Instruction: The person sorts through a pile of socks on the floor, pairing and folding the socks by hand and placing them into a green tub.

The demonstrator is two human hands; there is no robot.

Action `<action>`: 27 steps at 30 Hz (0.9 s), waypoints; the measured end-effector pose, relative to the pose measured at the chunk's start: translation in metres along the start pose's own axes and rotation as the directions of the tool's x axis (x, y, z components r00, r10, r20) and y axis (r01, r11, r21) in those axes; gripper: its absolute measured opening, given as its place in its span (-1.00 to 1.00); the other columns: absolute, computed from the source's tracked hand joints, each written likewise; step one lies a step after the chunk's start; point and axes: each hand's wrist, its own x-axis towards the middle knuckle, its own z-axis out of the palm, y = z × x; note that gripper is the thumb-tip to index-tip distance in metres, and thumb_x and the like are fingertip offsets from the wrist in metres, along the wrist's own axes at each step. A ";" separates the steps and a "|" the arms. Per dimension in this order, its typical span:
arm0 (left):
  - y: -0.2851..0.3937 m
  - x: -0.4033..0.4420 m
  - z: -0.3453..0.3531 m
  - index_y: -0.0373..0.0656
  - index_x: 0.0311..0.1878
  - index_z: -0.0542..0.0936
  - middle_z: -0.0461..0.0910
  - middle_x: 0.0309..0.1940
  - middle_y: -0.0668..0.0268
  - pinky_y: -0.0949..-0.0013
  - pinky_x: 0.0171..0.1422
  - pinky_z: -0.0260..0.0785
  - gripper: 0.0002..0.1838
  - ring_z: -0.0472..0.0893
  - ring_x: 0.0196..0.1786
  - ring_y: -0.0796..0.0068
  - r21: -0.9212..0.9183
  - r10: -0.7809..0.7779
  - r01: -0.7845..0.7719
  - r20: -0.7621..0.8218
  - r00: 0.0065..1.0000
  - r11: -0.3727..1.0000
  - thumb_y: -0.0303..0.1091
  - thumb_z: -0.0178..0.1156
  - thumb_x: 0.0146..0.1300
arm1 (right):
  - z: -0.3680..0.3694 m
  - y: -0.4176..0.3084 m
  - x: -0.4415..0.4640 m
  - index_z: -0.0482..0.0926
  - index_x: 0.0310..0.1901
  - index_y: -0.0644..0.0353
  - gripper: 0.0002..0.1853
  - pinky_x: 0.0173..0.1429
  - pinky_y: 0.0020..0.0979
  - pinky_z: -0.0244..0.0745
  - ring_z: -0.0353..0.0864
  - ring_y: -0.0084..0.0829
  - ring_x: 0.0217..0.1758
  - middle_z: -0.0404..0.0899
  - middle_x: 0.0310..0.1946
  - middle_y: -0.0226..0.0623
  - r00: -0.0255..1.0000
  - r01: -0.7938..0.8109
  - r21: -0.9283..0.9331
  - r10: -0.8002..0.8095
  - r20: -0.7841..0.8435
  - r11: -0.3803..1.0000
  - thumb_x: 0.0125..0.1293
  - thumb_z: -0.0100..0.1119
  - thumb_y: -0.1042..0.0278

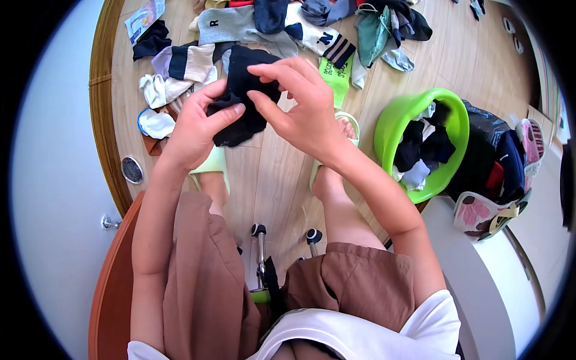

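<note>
A black sock (243,129) hangs in front of me above the floor, its cloth loose and crumpled. My left hand (201,123) grips its left side, with the thumb lying over the fabric. At the sock's upper right is my right hand (306,108), its thumb and forefinger spread apart in front of the cloth; whether the fingertips touch it I cannot tell. Beyond lie a grey sock with a letter R (231,27), a white sock with dark stripes (321,39) and a bright green sock with lettering (334,81).
To the right stands a green basket (382,129) with dark and white socks inside. Beside it is a floral-trimmed bag (477,213) of clothes. More socks, including a striped-cuff one (189,62), cover the floor at the left. Chair casters (258,230) stand between my feet.
</note>
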 end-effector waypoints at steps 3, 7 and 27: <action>-0.003 -0.002 0.006 -0.25 0.26 0.56 0.67 0.01 0.37 0.47 0.16 0.48 -0.59 0.62 0.03 0.64 0.079 0.005 -0.008 0.036 0.999 0.997 -0.51 0.28 0.35 | -0.001 -0.004 0.007 0.68 0.12 0.05 -0.53 -0.31 -0.45 0.44 0.52 -0.44 -0.32 0.53 -0.37 -0.38 0.999 0.030 -0.043 -0.029 0.030 0.999 0.12 0.42 0.50; -0.002 -0.002 0.008 -0.28 0.27 0.54 0.66 0.00 0.38 0.46 0.17 0.49 -0.56 0.61 0.03 0.64 0.285 0.029 -0.051 0.078 0.996 0.957 -0.56 0.26 0.32 | -0.018 -0.004 0.021 0.68 0.06 0.03 -0.60 -0.21 -0.25 0.51 0.59 -0.24 -0.27 0.51 -0.37 -0.31 0.952 -0.022 -0.073 0.043 0.302 0.997 0.14 0.38 0.33; 0.010 0.004 -0.019 -0.35 0.35 0.42 0.61 0.15 0.17 0.30 0.32 0.55 -0.52 0.66 0.15 0.42 -0.261 -0.100 0.078 -0.070 0.992 0.962 -0.59 0.21 0.37 | -0.026 0.030 -0.077 0.67 -0.03 0.17 -0.66 0.19 -0.08 0.52 0.60 -0.02 0.05 0.63 -0.08 -0.13 0.344 0.126 -0.619 0.551 0.760 0.775 0.25 0.38 0.15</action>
